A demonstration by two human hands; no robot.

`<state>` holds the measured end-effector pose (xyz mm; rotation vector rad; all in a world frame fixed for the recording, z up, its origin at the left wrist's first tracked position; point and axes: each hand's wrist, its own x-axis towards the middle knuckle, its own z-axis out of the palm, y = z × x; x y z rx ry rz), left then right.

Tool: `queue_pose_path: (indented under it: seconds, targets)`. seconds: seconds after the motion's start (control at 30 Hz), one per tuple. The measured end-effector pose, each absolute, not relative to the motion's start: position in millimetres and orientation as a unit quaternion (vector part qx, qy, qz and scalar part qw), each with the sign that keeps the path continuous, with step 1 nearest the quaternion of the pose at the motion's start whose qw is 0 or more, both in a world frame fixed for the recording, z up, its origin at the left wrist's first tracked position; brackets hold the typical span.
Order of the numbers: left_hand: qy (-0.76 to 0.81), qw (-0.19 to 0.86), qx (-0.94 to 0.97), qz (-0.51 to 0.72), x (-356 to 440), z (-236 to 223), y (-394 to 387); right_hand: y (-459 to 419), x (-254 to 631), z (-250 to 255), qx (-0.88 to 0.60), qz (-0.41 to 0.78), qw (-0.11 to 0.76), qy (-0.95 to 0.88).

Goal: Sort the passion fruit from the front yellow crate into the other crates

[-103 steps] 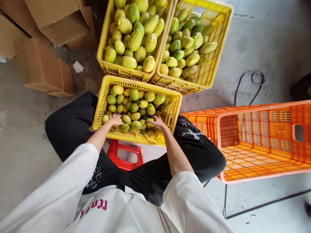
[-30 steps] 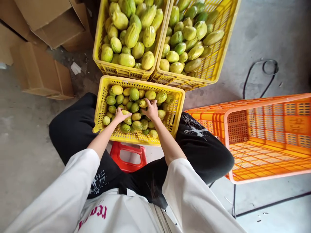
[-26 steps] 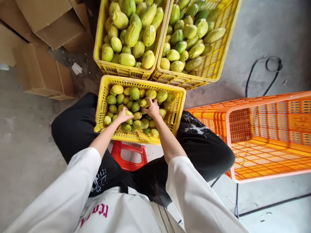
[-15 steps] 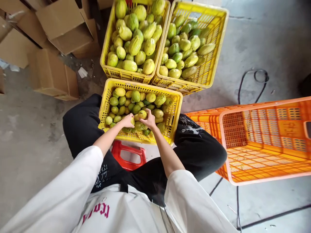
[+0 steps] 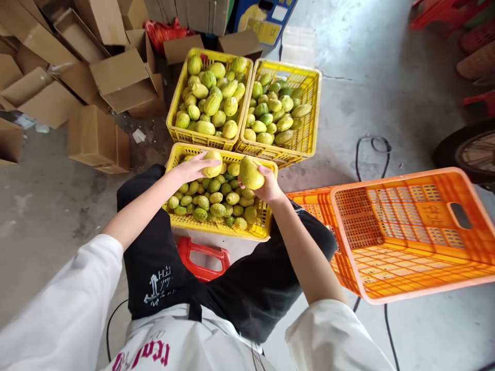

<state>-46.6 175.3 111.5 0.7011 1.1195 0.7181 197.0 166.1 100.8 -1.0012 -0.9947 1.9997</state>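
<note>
A yellow crate (image 5: 172, 176) of small green-yellow fruits rests across my knees. My left hand (image 5: 191, 167) is closed around a yellow-green fruit (image 5: 214, 165), lifted above the crate's far left side. My right hand (image 5: 268, 186) grips another yellow fruit (image 5: 251, 172), raised over the crate's right half. The two held fruits are close together but apart.
Two more yellow crates (image 5: 176, 132) (image 5: 313, 116) full of larger fruit stand beyond. An orange crate (image 5: 410, 291) holding nothing sits at my right. A red stool (image 5: 201, 256) is under me. Cardboard boxes (image 5: 98, 139) lie left, a black cable (image 5: 371, 147) and a wheel (image 5: 472, 152) right.
Both hands have each taken a fruit and lifted it out of the near crate. My head has tilted up, so more of the floor and boxes beyond shows.
</note>
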Motion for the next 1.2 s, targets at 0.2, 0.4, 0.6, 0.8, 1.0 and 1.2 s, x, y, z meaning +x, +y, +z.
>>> queue_pose_path:
  seconds: [0.2, 0.4, 0.6, 0.8, 1.0, 1.2]
  targets:
    - [0.412, 0.751, 0.313, 0.410, -55.0, 138.0, 191.3, 167.5, 187.2, 127.6, -0.322, 0.794, 0.418, -0.301]
    - [0.356, 0.776, 0.350, 0.387, -26.0, 141.9, 191.4, 183.4, 161.2, 112.4, -0.297, 0.809, 0.462, -0.210]
    - [0.383, 0.758, 0.318, 0.422, -21.8, 155.0, 198.3, 186.2, 176.6, 132.5, -0.277, 0.792, 0.489, -0.239]
    - [0.413, 0.733, 0.324, 0.432, -18.4, 151.1, 194.8, 186.0, 181.4, 138.8, -0.247, 0.809, 0.503, -0.178]
    - [0.381, 0.780, 0.220, 0.444, -6.4, 140.8, 188.5, 189.6, 173.0, 120.5, -0.277, 0.832, 0.460, -0.139]
    - [0.336, 0.832, 0.088, 0.432, -0.8, 138.3, 188.9, 189.8, 166.1, 116.1, -0.279, 0.854, 0.431, -0.079]
